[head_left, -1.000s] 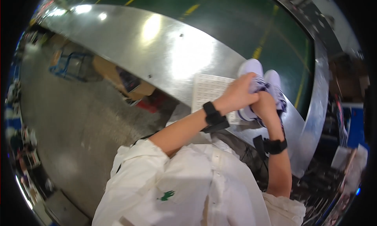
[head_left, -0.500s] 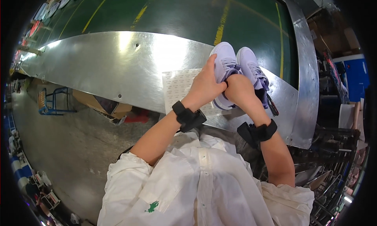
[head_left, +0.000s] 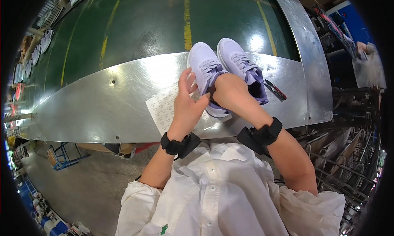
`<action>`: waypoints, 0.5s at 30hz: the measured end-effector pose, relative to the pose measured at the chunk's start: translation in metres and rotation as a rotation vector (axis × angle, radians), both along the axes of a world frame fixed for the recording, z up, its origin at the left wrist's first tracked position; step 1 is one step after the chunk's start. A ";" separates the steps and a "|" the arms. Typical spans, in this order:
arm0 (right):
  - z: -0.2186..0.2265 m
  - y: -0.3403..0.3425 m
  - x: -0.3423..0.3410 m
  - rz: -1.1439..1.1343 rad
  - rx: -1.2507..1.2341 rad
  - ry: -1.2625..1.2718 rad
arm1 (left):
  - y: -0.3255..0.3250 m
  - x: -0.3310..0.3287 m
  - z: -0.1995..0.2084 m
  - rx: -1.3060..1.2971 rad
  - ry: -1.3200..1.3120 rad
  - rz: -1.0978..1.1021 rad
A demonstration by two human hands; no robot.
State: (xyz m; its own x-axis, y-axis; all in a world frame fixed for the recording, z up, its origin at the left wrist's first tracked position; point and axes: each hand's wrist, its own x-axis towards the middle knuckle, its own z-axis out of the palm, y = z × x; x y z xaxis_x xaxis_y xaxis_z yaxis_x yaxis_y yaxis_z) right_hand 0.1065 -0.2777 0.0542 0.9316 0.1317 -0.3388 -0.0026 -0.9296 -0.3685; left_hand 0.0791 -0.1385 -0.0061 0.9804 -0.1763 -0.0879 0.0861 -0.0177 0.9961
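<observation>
Two lavender sneakers with white soles stand side by side on the metal ledge, toes pointing away from me. My right hand reaches into the opening of the left sneaker; its fingers are hidden inside. Along that sneaker's outer side, my left hand has its fingers apart, the thumb close to the collar. Nothing shows in its grasp. The right sneaker stands untouched, its dark opening facing me. Beneath the left sneaker's heel lies a white sheet of printed labels.
A red and black hand tool lies right of the sneakers on the metal ledge. Beyond it runs a green belt with yellow lines. Wire racks stand at right; a blue-framed stool is at lower left.
My left hand has loosened from the left sneaker's side, its fingers now spread. My right hand stays at the opening. The whole view has shifted, with the tool now more visible.
</observation>
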 end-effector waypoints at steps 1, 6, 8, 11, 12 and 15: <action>-0.001 0.002 0.000 0.001 -0.043 0.006 | -0.001 -0.001 0.001 -0.013 -0.011 -0.007; -0.003 0.010 0.000 -0.039 -0.148 0.020 | 0.003 -0.006 -0.001 -0.027 -0.008 -0.018; -0.006 0.011 0.001 -0.069 -0.159 0.001 | 0.003 -0.009 0.000 -0.045 0.000 -0.013; -0.007 0.015 -0.002 -0.024 -0.198 -0.049 | 0.002 -0.011 0.004 -0.006 -0.021 0.028; -0.007 0.014 -0.002 -0.017 -0.226 -0.066 | 0.000 -0.010 0.005 0.003 -0.029 0.028; -0.013 0.015 -0.004 0.033 -0.228 -0.123 | 0.001 -0.011 0.001 0.024 -0.039 0.034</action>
State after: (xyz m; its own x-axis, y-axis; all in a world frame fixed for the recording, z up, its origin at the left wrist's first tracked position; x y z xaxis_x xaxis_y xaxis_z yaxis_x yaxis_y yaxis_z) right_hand 0.1028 -0.2628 0.0411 0.9641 0.0953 -0.2478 0.0605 -0.9876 -0.1447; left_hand 0.0685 -0.1372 -0.0047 0.9885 -0.1413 -0.0531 0.0480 -0.0392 0.9981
